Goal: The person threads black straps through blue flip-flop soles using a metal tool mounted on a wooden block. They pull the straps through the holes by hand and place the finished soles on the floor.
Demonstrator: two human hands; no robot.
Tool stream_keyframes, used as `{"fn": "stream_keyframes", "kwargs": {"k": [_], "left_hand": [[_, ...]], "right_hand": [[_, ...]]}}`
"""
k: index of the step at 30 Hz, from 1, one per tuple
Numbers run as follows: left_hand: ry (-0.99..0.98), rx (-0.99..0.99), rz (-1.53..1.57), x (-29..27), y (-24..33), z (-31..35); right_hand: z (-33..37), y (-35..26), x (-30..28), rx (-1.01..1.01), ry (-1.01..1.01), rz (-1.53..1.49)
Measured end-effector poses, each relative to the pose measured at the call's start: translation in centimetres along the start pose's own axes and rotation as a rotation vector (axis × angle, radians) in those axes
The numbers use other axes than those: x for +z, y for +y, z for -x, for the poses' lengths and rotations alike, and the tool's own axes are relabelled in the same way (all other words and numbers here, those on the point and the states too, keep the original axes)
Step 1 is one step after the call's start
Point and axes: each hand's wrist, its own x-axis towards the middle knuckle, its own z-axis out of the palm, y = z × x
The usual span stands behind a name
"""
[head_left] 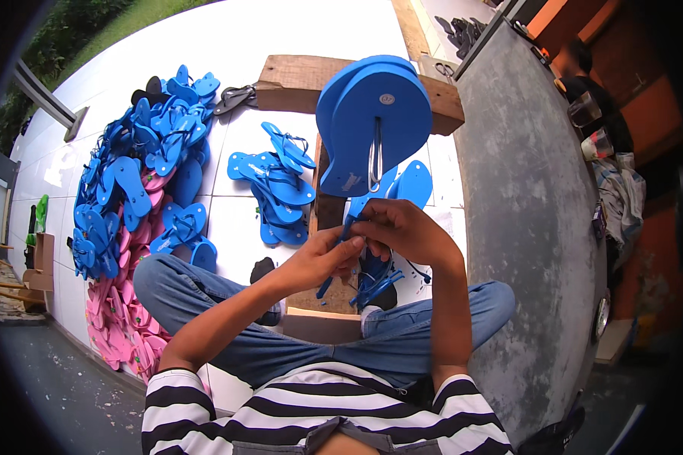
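Observation:
A blue flip-flop sole [402, 114] stands raised over a wooden beam, with another blue sole showing behind its edge. A thin looped metal rod [375, 155] sticks out of its face toward me. Just below the rod's end, my left hand [326, 259] and my right hand [393, 227] come together, fingers closed on a blue flip-flop strap [324, 289]. One end of it hangs below my left fingers; the fingertips partly hide the rest. Several loose blue straps [373, 288] lie beneath my hands, between my feet.
The wooden beam [292, 80] lies crosswise ahead. Blue flip-flops [281, 182] are stacked left of centre, beside a large heap of blue [129, 186] and pink flip-flops [114, 322]. More blue soles [413, 183] lie behind my right hand. Scissors [444, 70] rest at the beam's right end.

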Motion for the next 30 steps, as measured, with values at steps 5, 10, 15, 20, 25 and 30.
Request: {"fn": "stream_keyframes", "kwargs": {"k": [5, 10, 15, 20, 25, 30], "left_hand": [[0.081, -0.058, 0.175, -1.6, -2.8, 0.3], [0.107, -0.09, -0.099, 0.7, -3.7, 0.0], [0.273, -0.079, -0.094, 1.2, -5.2, -0.3], [0.399, 0.233, 0.362, -1.0, -4.5, 0.9], [0.481, 0.351, 0.365, -2.2, -2.6, 1.4], [0.688, 0.417, 0.404, -4.0, -2.5, 1.7]], "right_hand": [[0.2, 3.3, -0.4, 0.053, -0.069, -0.221], [-0.9, 5.7, 1.9, -0.061, 0.107, -0.623], [-1.9, 7.9, 2.8, -0.244, 0.301, -0.254], [1.1, 9.7, 1.7, -0.121, -0.225, 0.177], [-0.3, 10.9, 5.6, 0.027, -0.544, 0.275], [-0.4, 8.9, 3.5, 0.218, -0.507, 0.26]]}}
